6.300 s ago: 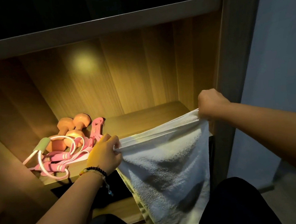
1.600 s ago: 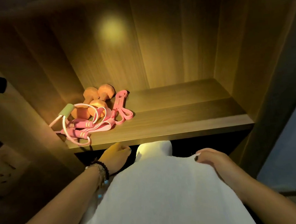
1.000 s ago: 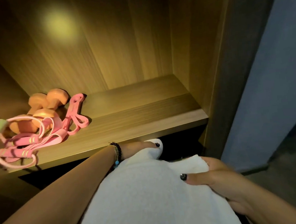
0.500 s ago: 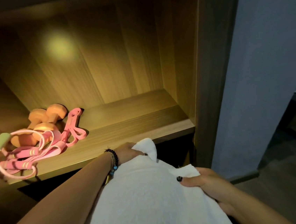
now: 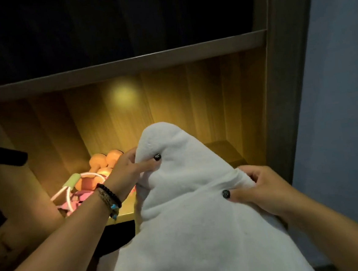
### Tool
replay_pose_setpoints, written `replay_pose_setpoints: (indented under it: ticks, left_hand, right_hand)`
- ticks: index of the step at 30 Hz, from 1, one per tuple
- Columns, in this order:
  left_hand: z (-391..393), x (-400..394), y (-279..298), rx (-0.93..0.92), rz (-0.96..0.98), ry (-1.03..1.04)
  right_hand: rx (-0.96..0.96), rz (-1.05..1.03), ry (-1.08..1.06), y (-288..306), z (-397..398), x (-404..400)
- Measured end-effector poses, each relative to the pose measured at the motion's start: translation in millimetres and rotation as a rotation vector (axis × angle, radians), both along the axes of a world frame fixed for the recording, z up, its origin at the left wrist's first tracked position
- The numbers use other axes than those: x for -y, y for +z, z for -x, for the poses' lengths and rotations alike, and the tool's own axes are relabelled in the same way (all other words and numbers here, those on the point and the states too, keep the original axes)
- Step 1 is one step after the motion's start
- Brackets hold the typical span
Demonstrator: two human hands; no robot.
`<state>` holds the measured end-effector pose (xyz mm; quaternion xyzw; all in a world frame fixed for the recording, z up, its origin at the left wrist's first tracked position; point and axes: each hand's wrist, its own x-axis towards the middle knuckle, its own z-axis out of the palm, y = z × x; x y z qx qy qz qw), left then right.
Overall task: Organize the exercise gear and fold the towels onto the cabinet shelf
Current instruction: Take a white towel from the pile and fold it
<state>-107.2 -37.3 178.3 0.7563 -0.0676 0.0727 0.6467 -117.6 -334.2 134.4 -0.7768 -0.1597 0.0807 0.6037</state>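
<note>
A white towel [image 5: 191, 218] is lifted in front of the lit wooden cabinet shelf [image 5: 226, 150] and hides most of it. My left hand [image 5: 130, 169] pinches the towel's upper left corner, thumb on top. My right hand [image 5: 261, 188] grips the towel's right edge lower down. Behind my left hand, at the shelf's left end, lie orange dumbbells [image 5: 101, 163], a jump rope with a pale green handle [image 5: 72, 181] and pink resistance bands [image 5: 78, 198].
A grey upper shelf board [image 5: 122, 64] crosses above with a dark compartment over it. The cabinet's right side panel [image 5: 289, 79] stands beside a grey-blue wall [image 5: 341, 96]. A black bar [image 5: 1, 156] juts in at the left.
Both hands have raised the towel from below the shelf edge up in front of the shelf. The view tilted upward, bringing the upper shelf board into sight.
</note>
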Motion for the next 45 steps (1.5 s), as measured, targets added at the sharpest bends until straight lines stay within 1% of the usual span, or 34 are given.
replay_pose_setpoints:
  ticks: [3,6,8,11,13,16,19,21,24,28,30,33,36,38,40,42,45]
  left_hand:
    - [14,-16,36,0.078,0.067,-0.053]
    - [17,-28,65,0.105,0.088,-0.072]
    - [15,-31,79,0.092,0.116,-0.05]
    - [11,-31,87,0.019,0.142,-0.053]
    - [9,-32,83,-0.057,0.173,-0.087]
    - [4,-32,63,-0.216,0.22,-0.175]
    - [3,-28,40,-0.393,0.256,-0.255]
    - [0,-25,28,-0.424,0.245,-0.292]
    - [-6,-18,17,-0.367,0.237,-0.257]
    - [-12,-1,14,-0.194,0.278,-0.14]
    - [-15,8,16,-0.062,0.22,-0.037]
    - [-18,17,20,0.141,0.101,0.127]
    - [-22,24,28,0.27,0.084,0.222]
    - [-25,29,36,0.347,0.033,0.241]
    - [-25,37,45,0.394,-0.032,0.213]
    - [-24,46,53,0.402,-0.091,0.167]
    - [-14,62,61,0.409,-0.181,0.094]
  right_hand:
    - [0.221,0.054,0.076,45,-5,-5]
    - [0.386,0.096,0.172,93,-9,-11]
    - [0.485,0.146,0.259,125,-9,-15]
    - [0.595,0.298,0.39,163,-10,-23]
    - [0.64,0.411,0.451,176,-13,-27]
    - [0.665,0.537,0.439,182,-22,-22]
    - [0.65,0.578,0.406,180,-30,-9]
    - [0.622,0.584,0.397,176,-34,1]
    - [0.572,0.575,0.381,164,-40,14]
    - [0.518,0.512,0.326,140,-49,26]
    - [0.508,0.424,0.302,132,-51,29]
    - [0.556,0.353,0.247,131,-51,35]
    - [0.59,0.296,0.22,141,-48,39]
    - [0.609,0.287,0.263,150,-43,35]
    - [0.612,0.274,0.343,157,-36,25]
    - [0.612,0.25,0.38,161,-30,10]
    - [0.603,0.185,0.369,160,-28,-13]
